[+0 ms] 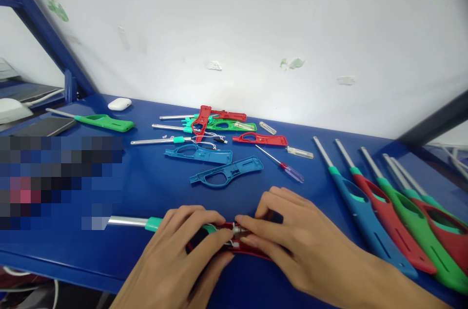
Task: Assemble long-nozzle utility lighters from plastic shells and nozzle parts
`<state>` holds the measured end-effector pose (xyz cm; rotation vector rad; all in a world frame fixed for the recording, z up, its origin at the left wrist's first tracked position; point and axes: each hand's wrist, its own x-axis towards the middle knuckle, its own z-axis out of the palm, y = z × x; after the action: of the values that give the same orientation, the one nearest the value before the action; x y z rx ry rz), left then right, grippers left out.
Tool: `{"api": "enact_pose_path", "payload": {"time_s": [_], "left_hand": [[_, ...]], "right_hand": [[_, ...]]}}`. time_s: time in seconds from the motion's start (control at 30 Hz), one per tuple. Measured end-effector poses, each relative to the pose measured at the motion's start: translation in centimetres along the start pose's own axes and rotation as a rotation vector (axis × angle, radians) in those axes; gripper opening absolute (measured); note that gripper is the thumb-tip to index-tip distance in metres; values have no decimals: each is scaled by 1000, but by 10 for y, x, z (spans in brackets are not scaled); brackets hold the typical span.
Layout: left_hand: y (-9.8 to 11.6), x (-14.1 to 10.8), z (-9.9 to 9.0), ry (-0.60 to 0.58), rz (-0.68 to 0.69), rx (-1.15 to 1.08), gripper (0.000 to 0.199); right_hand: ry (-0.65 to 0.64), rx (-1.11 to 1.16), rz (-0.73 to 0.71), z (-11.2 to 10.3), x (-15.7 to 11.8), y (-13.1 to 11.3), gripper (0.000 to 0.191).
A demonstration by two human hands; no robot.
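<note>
At the front of the table, an opened gas lighter with a red half-shell (252, 249), a green collar (152, 224) and a long metal tube (127, 221) lies between my hands. My left hand (183, 245) wraps over its trigger end, thumb and fingers closed on the shell. The fingers of my right hand (288, 231) pinch at a lighter fuel tank whose small metal valve end (239, 231) shows inside the shell; the rest is covered by my fingers. A white wire end sits beside my left fingertips.
Blue half-shells (226, 172), a red half-shell (261, 139), metal tubes with wires (157, 141), a clear fuel tank (300, 152) and a screwdriver (290, 171) lie beyond. Several whole lighters (369, 221) line the right; a green lighter (106, 122) and white case (120, 104) lie left.
</note>
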<state>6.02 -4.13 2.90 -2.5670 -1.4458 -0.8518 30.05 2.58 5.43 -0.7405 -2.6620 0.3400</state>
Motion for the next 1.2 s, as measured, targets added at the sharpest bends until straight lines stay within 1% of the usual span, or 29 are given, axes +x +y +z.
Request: {"api": "enact_pose_path", "payload": {"time_s": [0.17,0.3,0.37,0.43,0.57,0.7,0.87,0.93,1.03,1.1,1.2], "left_hand": [[1,1,2,26,-5,-30,20],[1,-1,1,-9,-9,-32,22],[1,-1,1,-10,-9,-27,22],[0,0,1,-4,-7,-26,21],[0,-1,2,-6,0,-32,19],[-1,-2,3,-10,5,-38,22],[-2,-2,2,-35,11,-48,20],[-2,-2,1,-32,17,-51,19],[-2,-2,1,-11,22,-50,22],[-3,-1,2,-6,28,-50,22],[-3,4,4,22,52,-33,18]], "right_hand": [[37,-38,-15,4,-2,1,20],[127,-48,-60,7,-4,1,18],[145,-48,-84,5,-4,2,17],[121,-49,-121,1,-4,3,16],[26,-77,-190,-6,-4,8,25],[19,-61,-192,-5,-6,11,26],[16,-49,-151,-1,-8,8,28],[30,-55,-132,-4,-8,5,25],[22,-1,-75,-12,-6,2,23],[64,22,-14,-17,-5,6,28],[182,-25,113,-20,-2,19,33]]}}
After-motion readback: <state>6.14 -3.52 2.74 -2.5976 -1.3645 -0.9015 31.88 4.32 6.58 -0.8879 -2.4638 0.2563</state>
